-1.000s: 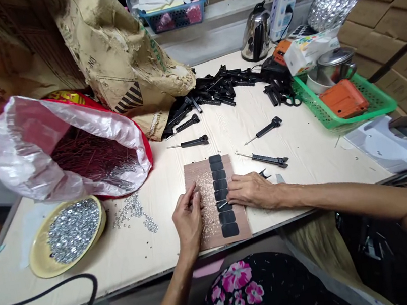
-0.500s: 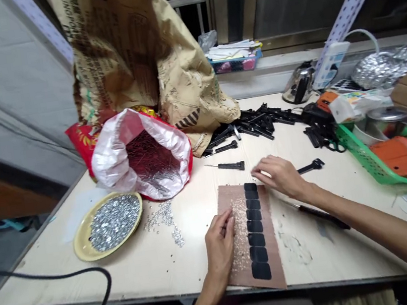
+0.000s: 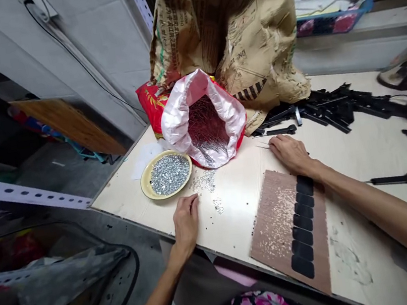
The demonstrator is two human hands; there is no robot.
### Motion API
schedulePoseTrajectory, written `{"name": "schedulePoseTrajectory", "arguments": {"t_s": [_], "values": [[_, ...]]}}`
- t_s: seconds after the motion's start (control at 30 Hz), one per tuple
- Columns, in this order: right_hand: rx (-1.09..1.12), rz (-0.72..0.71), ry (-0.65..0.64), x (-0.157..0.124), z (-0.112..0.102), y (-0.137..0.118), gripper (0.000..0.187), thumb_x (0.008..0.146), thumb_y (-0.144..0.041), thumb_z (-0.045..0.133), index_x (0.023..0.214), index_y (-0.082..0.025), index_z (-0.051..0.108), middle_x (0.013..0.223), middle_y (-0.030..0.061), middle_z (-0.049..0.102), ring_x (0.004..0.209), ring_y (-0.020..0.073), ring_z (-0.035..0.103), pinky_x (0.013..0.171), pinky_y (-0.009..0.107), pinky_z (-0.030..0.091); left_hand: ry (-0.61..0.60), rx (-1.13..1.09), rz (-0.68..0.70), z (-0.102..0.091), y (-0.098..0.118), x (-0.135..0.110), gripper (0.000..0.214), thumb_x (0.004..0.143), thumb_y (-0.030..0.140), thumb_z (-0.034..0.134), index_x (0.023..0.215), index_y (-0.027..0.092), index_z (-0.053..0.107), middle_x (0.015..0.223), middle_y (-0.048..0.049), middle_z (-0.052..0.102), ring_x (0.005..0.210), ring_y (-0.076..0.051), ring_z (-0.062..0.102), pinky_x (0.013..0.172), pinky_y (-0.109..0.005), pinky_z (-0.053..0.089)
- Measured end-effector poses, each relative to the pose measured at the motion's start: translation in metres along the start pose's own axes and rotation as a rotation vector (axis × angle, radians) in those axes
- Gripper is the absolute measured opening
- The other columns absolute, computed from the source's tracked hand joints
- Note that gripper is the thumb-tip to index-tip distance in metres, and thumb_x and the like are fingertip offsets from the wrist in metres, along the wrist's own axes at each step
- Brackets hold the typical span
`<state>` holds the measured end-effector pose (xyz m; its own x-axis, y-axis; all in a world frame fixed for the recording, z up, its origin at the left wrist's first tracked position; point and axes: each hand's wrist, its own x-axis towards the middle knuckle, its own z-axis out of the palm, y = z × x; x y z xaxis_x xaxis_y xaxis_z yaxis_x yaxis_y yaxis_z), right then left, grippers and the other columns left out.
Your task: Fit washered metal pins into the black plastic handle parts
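Note:
My left hand [image 3: 186, 222] is closed, thumb and fingertips pinched together over the table beside the scattered small silvery rings [image 3: 205, 180]. Whatever those fingertips hold is too small to make out. Just left of it stands a yellow dish [image 3: 147, 190] heaped with shiny metal rings. My right hand [image 3: 291, 153] is lowered over a black-handled piece, most of which it hides. A thin metal pin [image 3: 262, 144] sticks out to the left from under its fingers. Beneath my right wrist lies a brown board [image 3: 322, 270] with a column of black rounded tabs [image 3: 303, 234] and many pale bits.
A red and white bag [image 3: 171, 116] of thin metal pins leans against a large brown paper sack [image 3: 262, 36]. Black pieces are piled [image 3: 337, 104] behind my right hand. Another black-handled piece [image 3: 399, 179] lies to the right. The table's front edge runs below the board.
The view has swung left. My right hand has moved from the board's top end onto the black-handled piece. My left hand has left the board and moved beside the loose rings.

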<state>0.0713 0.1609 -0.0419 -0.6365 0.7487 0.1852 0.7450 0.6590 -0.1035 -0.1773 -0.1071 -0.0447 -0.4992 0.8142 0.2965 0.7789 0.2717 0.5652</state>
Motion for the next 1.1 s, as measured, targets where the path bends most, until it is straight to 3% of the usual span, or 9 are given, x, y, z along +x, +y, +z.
{"name": "schedulePoseTrajectory", "arguments": {"t_s": [0.2,0.33,0.4,0.5,0.57,0.63,0.73,0.83,1.1], "values": [[0.215,-0.095,0.212,-0.025,-0.018,0.003,0.027,0.093,-0.026,0.04,0.11,-0.02,0.059,0.1,0.0063,0.061,0.087,0.0186,0.058,0.067,0.028,0.043,-0.075,-0.006,0.058,0.007,-0.002,0.008,0.023,0.088,0.03,0.047,0.095,0.02,0.067,0.086,-0.0063,0.061,0.079,-0.019,0.06,0.074,-0.031,0.046],[0.368,-0.163,0.265,-0.042,-0.036,-0.022,0.025,0.091,-0.024,0.044,0.105,-0.019,0.064,0.097,0.0075,0.062,0.088,0.0199,0.059,0.075,0.032,0.048,-0.058,-0.128,-0.037,0.003,0.001,0.014,0.017,0.082,0.032,0.056,0.084,0.02,0.068,0.085,-0.0065,0.061,0.079,-0.02,0.059,0.071,-0.029,0.045],[0.447,-0.184,0.237,-0.053,-0.047,-0.043,0.024,0.091,-0.024,0.045,0.103,-0.02,0.065,0.095,0.0075,0.062,0.084,0.0193,0.06,0.072,0.033,0.05,-0.08,-0.318,-0.17,0.001,0.007,0.016,0.017,0.077,0.034,0.062,0.08,0.019,0.068,0.08,-0.0055,0.061,0.068,-0.017,0.057,0.059,-0.026,0.044],[0.552,-0.235,0.175,-0.071,-0.063,-0.078,0.024,0.092,-0.024,0.046,0.104,-0.019,0.066,0.091,0.0072,0.062,0.079,0.0173,0.059,0.068,0.031,0.05,-0.22,-0.802,-0.503,-0.001,0.03,0.02,0.025,0.071,0.038,0.07,0.078,0.015,0.064,0.068,-0.0014,0.058,0.048,-0.008,0.047,0.041,-0.02,0.035],[0.579,-0.269,0.167,-0.08,-0.068,-0.097,0.024,0.092,-0.023,0.046,0.105,-0.019,0.066,0.089,0.0066,0.062,0.078,0.0163,0.058,0.068,0.03,0.049,-0.284,-1.114,-0.677,0.001,0.053,0.021,0.03,0.065,0.037,0.075,0.079,0.014,0.062,0.068,0.0,0.059,0.048,-0.006,0.048,0.04,-0.017,0.035],[0.566,-0.281,0.175,-0.086,-0.069,-0.109,0.023,0.092,-0.022,0.047,0.105,-0.019,0.066,0.089,0.0057,0.062,0.077,0.0154,0.057,0.069,0.029,0.048,-0.264,-1.289,-0.74,0.006,0.079,0.019,0.034,0.059,0.032,0.08,0.081,0.013,0.062,0.072,-0.0004,0.061,0.054,-0.006,0.053,0.046,-0.017,0.042],[0.492,-0.243,0.188,-0.091,-0.069,-0.112,0.023,0.092,-0.021,0.047,0.106,-0.021,0.065,0.088,0.0045,0.061,0.078,0.0147,0.056,0.066,0.026,0.044,-0.183,-1.398,-0.723,0.017,0.111,0.015,0.035,0.057,0.03,0.082,0.079,0.012,0.062,0.069,0.0006,0.062,0.056,-0.006,0.056,0.054,-0.018,0.048],[0.409,-0.191,0.195,-0.097,-0.07,-0.105,0.023,0.092,-0.021,0.048,0.106,-0.023,0.065,0.088,0.0041,0.06,0.077,0.0143,0.056,0.061,0.024,0.041,-0.14,-1.454,-0.681,0.028,0.129,0.013,0.033,0.057,0.028,0.082,0.079,0.011,0.064,0.065,0.0015,0.062,0.057,-0.006,0.056,0.058,-0.02,0.049],[0.359,-0.141,0.211,-0.108,-0.076,-0.091,0.022,0.091,-0.02,0.047,0.105,-0.022,0.064,0.09,0.0049,0.06,0.081,0.0153,0.056,0.067,0.025,0.043,-0.184,-1.418,-0.608,0.039,0.142,0.009,0.028,0.061,0.027,0.08,0.081,0.012,0.066,0.069,-0.0002,0.065,0.062,-0.008,0.059,0.066,-0.023,0.05]]}}
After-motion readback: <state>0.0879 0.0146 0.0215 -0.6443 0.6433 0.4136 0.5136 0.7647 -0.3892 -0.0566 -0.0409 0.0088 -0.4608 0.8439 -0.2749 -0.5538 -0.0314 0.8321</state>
